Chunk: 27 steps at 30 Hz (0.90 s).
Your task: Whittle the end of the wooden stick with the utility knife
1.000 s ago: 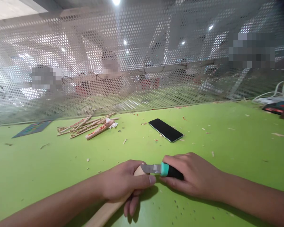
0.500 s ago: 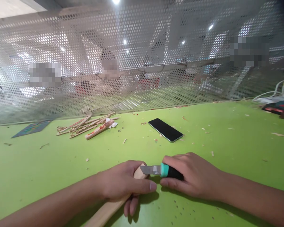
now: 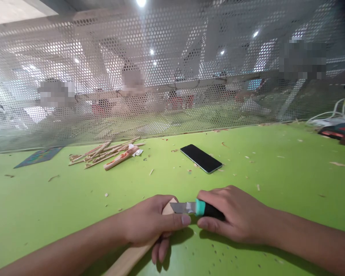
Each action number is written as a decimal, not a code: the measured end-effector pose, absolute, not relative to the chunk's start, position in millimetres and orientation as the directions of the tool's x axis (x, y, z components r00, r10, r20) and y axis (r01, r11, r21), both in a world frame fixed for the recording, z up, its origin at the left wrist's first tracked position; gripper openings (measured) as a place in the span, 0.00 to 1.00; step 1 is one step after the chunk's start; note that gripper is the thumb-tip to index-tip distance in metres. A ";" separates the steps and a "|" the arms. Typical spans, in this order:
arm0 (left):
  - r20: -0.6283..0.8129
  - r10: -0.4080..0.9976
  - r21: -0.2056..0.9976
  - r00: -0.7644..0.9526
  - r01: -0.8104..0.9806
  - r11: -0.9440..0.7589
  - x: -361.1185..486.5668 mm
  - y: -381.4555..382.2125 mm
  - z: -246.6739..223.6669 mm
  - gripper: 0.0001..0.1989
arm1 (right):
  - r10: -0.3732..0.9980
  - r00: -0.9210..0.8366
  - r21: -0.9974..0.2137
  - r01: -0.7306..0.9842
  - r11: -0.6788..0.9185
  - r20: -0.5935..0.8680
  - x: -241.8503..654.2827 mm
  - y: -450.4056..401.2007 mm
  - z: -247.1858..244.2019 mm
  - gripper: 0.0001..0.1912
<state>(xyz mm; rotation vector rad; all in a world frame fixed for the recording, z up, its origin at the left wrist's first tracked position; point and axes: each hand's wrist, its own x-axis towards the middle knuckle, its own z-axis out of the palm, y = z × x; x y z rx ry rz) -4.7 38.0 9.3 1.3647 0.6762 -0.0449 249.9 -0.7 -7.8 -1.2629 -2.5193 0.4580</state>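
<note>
A pale wooden stick [image 3: 132,257] slants up from the bottom edge, with my left hand [image 3: 149,220] wrapped round it near its upper end. My right hand [image 3: 238,214] grips a utility knife [image 3: 199,207] by its black and teal handle. The knife's blade points left and lies against the top end of the stick, just above my left thumb. Some fingers of my right hand are hidden beneath the handle.
A black phone [image 3: 201,158] lies beyond my hands on the green table [image 3: 264,161]. Carved sticks [image 3: 103,153] and a flat dark sheet [image 3: 38,156] are at the back left. A perforated screen [image 3: 172,69] stands behind. A red and black object [image 3: 340,132] is far right.
My right thumb has shifted slightly to the right. The knife and stick have barely moved.
</note>
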 end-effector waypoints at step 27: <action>-0.473 0.421 0.881 0.774 0.413 0.230 -2.5 32.7 13.4 0.28 | 0.808 -0.577 -0.392 0.720 0.572 0.119 249.5 -1.4 -5.5 0.29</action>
